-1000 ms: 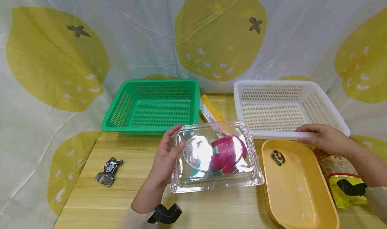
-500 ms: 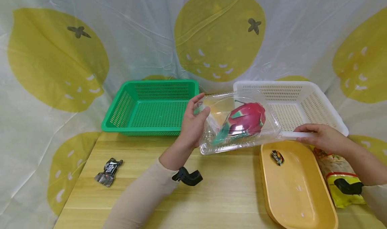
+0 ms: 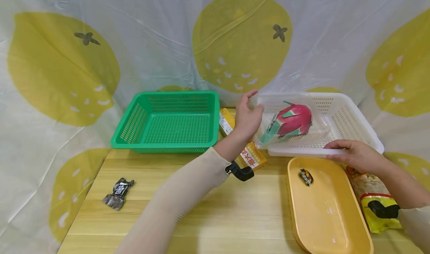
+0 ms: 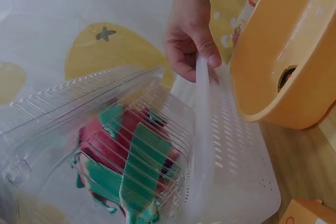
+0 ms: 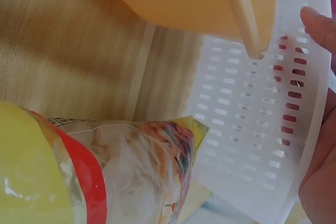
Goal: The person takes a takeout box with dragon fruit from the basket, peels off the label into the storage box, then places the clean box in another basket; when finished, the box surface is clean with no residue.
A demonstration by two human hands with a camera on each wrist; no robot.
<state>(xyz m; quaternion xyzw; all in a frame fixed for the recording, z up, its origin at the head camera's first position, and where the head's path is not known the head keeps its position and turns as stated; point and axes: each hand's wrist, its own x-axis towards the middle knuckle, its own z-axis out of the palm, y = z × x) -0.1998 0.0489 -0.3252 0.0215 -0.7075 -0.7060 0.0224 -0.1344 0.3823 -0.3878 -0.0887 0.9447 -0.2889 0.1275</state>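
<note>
A clear plastic clamshell box [image 3: 320, 121] with a red and green dragon fruit [image 3: 297, 118] inside overlaps the left half of the white basket [image 3: 356, 121]. My left hand [image 3: 248, 116] holds the box by its left edge, thumb on the near side. The left wrist view has the box [image 4: 47, 108] slanting beside the basket's rim [image 4: 205, 140], its ribbed wall over the fruit [image 4: 126, 156]. My right hand [image 3: 352, 155] grips the basket's front rim between thumb and fingers; the thumb [image 5: 320, 27] shows in the right wrist view.
A green basket [image 3: 215, 142] stands at the left, a yellow box [image 3: 252, 155] between the baskets. A yellow tray [image 3: 322, 209] with a small dark packet [image 3: 306, 177] lies in front. A food bag [image 3: 377, 198] is right of it; a black wrapper [image 3: 118, 193] lies left.
My left hand has carried the clear box with the dragon fruit right and away from me, from over the table to the white basket. My right hand has stayed on the basket's rim.
</note>
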